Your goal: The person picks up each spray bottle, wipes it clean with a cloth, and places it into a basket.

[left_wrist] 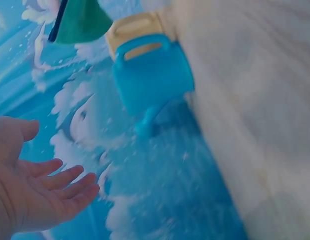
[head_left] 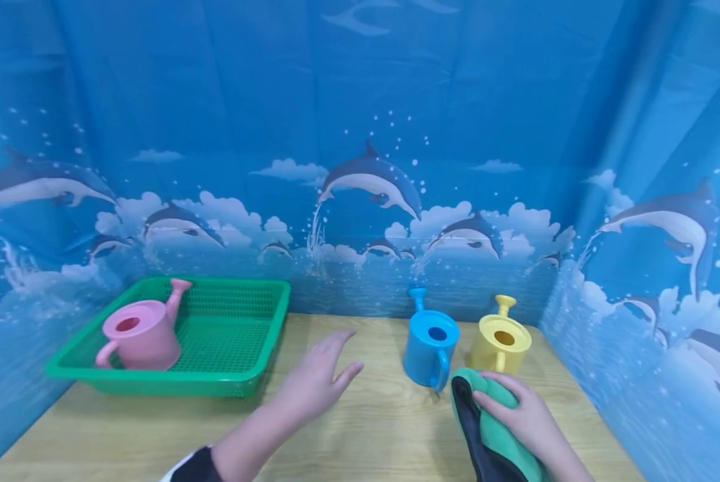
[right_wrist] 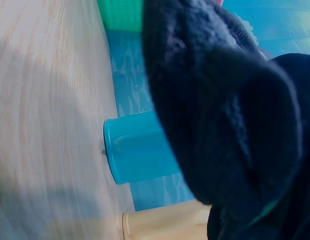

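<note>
My right hand (head_left: 528, 412) grips a folded cloth (head_left: 499, 438), fuzzy green on one side and black on the other. It hangs in front of the yellow watering can (head_left: 483, 345) and partly hides its lower front. In the right wrist view the dark side of the cloth (right_wrist: 204, 100) covers much of the picture. To the left stands a blue watering can (head_left: 418, 358), upright, handle toward me. My left hand (head_left: 311, 385) is held out above the table, fingers extended, holding nothing; the left wrist view shows its palm (left_wrist: 50, 195).
At the left, a green plastic basket (head_left: 227, 378) sits on the wooden table (head_left: 360, 428) with a pink watering can (head_left: 149, 345) inside it. A blue curtain (head_left: 263, 87) printed with dolphins closes off the back and both sides.
</note>
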Demonstrator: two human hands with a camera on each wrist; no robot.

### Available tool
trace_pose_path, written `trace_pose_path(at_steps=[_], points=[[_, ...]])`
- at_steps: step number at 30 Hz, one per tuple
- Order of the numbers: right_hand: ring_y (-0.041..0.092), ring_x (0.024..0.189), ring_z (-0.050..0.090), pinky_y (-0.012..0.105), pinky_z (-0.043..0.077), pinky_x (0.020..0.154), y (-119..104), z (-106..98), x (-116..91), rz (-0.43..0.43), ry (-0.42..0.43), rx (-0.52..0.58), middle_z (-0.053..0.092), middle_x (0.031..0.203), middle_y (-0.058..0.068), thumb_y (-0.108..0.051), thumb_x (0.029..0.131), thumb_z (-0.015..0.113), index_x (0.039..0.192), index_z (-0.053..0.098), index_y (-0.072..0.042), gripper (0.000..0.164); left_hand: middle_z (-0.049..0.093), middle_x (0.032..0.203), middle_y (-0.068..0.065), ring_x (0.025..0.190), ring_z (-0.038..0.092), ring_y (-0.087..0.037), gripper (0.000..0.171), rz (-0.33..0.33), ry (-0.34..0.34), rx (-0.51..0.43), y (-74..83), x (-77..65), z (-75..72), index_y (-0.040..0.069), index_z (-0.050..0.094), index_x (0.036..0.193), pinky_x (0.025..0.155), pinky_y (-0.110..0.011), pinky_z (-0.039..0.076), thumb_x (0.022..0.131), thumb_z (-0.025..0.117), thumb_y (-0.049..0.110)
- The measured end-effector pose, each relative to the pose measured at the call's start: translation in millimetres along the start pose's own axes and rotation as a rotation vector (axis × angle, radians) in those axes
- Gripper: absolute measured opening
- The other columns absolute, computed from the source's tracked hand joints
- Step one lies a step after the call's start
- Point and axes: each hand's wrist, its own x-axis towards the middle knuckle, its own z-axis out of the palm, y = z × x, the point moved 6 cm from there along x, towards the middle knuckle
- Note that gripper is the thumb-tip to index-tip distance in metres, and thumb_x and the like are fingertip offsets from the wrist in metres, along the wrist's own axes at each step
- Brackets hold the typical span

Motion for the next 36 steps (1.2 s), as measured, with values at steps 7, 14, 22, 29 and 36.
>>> trace_pose_path(at_steps=[7, 14, 22, 29, 36], points=[[0.039, 0.124, 0.051, 0.056, 0.043, 0.096, -0.5, -0.5, 2.3, -0.016, 0.002, -0.001, 0.058, 0.133, 0.015, -0.044, 0.089, 0.067, 0.128, 0.061, -0.015, 0.049, 0.048, 0.143, -0.014, 0.128, 0.050, -0.032, 0.055, -0.063, -0.088, -0.228, 7.2, 18.7, 39.0, 0.007, 0.042, 0.143, 0.104, -0.050, 0.041, 0.098, 0.053, 0.037], [0.040, 0.125, 0.050, 0.057, 0.041, 0.097, -2.1, -2.0, 4.3, -0.022, -0.008, -0.003, 0.057, 0.134, 0.017, -0.044, 0.089, 0.066, 0.129, 0.060, -0.013, 0.051, 0.054, 0.138, -0.011, 0.123, 0.054, -0.030, 0.052, -0.138, -0.193, -0.375, 20.2, 27.0, 78.7, 0.007, 0.046, 0.140, 0.097, -0.050, 0.047, 0.097, 0.055, 0.036], [0.041, 0.126, 0.049, 0.056, 0.042, 0.096, 3.3, -4.5, 3.8, 0.027, -0.023, -0.007, 0.054, 0.137, 0.017, -0.047, 0.089, 0.065, 0.132, 0.057, -0.014, 0.055, 0.059, 0.131, -0.011, 0.112, 0.062, -0.030, 0.054, -0.251, -0.316, -0.356, 31.3, 35.5, 128.7, 0.007, 0.049, 0.138, 0.089, -0.048, 0.052, 0.094, 0.060, 0.037], [0.041, 0.126, 0.049, 0.056, 0.043, 0.096, 4.6, -6.1, 3.6, 0.033, -0.029, -0.012, 0.054, 0.138, 0.017, -0.048, 0.090, 0.064, 0.133, 0.057, -0.014, 0.056, 0.061, 0.130, -0.010, 0.120, 0.057, -0.030, 0.051, -0.301, -0.282, -0.332, 37.6, 44.5, 152.8, 0.009, 0.053, 0.133, 0.095, -0.047, 0.049, 0.092, 0.064, 0.036], [0.040, 0.124, 0.051, 0.056, 0.043, 0.095, 2.5, -5.6, 3.3, -0.011, 0.000, -0.015, 0.056, 0.135, 0.017, -0.045, 0.089, 0.066, 0.130, 0.059, -0.014, 0.052, 0.060, 0.129, -0.011, 0.120, 0.057, -0.028, 0.048, -0.353, -0.209, -0.385, 40.7, 53.0, 166.7, 0.011, 0.054, 0.132, 0.095, -0.046, 0.049, 0.092, 0.064, 0.033]])
